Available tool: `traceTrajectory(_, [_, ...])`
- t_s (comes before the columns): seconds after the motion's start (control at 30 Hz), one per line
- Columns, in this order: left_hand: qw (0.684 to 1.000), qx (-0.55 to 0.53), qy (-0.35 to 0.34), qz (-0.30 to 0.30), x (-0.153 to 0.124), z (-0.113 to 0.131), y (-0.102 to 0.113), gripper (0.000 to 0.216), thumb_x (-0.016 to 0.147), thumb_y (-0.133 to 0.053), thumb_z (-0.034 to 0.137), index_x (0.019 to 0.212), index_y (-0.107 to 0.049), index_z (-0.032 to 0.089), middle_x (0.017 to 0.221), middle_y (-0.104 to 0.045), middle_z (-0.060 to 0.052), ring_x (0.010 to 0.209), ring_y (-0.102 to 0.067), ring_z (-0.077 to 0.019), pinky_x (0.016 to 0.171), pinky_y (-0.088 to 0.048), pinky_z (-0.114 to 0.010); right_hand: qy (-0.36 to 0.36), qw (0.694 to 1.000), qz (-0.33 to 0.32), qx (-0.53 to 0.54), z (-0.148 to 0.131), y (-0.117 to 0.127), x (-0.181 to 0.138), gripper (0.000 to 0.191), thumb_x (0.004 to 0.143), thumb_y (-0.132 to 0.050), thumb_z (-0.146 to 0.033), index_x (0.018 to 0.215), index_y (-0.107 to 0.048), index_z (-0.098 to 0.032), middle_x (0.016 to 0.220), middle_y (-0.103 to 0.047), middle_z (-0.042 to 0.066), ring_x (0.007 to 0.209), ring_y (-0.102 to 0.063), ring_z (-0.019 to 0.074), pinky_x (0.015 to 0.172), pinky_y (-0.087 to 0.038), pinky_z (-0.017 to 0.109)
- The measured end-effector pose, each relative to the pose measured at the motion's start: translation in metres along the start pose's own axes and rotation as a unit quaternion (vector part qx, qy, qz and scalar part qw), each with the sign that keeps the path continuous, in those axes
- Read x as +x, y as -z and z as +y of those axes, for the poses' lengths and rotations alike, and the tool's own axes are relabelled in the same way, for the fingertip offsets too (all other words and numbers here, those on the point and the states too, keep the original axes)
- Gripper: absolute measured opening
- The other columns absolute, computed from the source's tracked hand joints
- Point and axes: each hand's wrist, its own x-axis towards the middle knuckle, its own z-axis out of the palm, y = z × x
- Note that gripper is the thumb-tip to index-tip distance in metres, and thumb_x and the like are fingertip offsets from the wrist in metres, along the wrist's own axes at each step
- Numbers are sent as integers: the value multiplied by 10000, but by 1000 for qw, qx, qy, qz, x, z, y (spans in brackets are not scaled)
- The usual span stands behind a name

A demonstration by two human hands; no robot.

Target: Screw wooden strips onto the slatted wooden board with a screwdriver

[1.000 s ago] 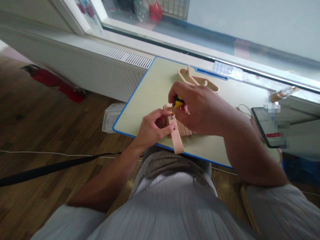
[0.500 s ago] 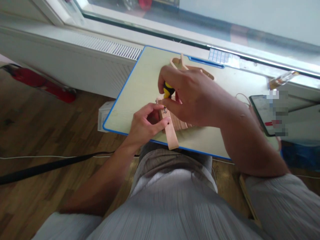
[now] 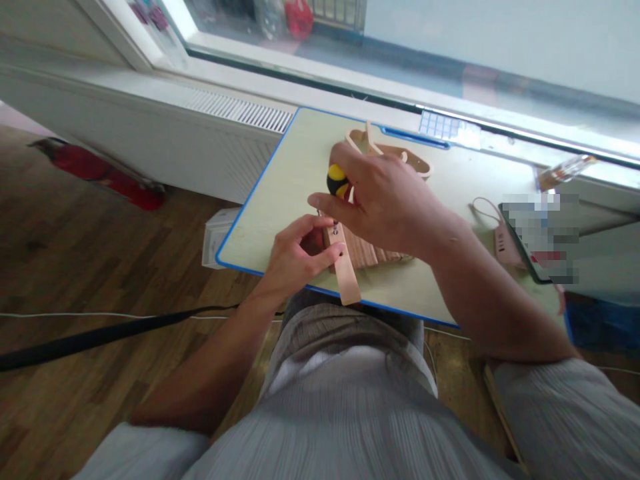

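Some of the screwdriver (image 3: 337, 181) (tip indistinct) hides in the gripping right hand (image 3: 384, 200), left hand (image 3: 297, 257) clasping a wooden strip (image 3: 347, 281).

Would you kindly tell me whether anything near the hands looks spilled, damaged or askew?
Nothing stands out: the left hand holds a wooden strip, and the right hand holds a yellow and black screwdriver over it.

bare left hand (image 3: 294, 260): thumb and forefinger making a loose C
bare right hand (image 3: 385, 200): kinda arched over, thumb sticking out leftward
both forearms (image 3: 493, 293): angled inward
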Motion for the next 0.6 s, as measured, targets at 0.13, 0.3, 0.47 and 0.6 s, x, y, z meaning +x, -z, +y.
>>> traceTrajectory(0.13, [1000,-21,5,-4,0,2,0,256,833,-859,308,991,-698,187,820,-649,33,665,-526,-91,617,-459,-223,38,999,-9,34,3,5,-2,264,1063,-529,-400,1177,-646,-192,938,-681,79,922,-625,273,818,-432,399])
traceTrajectory(0.3, [999,-31,1,-8,1,0,1,299,822,-873,312,1049,-720,190,830,-649,34,668,-528,-95,618,-462,-224,94,993,-6,66,6,11,-4,205,983,-566,-245,1148,-673,-187,1064,-716,99,949,-612,244,844,-442,391])
traceTrajectory(0.47, [999,-32,-6,-11,1,-3,2,321,823,-875,318,1090,-742,199,812,-636,43,658,-526,-97,612,-454,-225,87,994,35,48,6,11,-4,309,971,-604,-232,1271,-680,-228,1064,-739,56,918,-628,223,849,-440,375])
traceTrajectory(0.6, [1000,-9,-3,-8,0,-2,2,320,829,-869,318,1103,-749,203,822,-641,38,675,-536,-108,619,-454,-233,59,997,38,18,5,4,-2,207,1024,-611,-380,1128,-727,-242,910,-728,34,835,-618,219,810,-427,378])
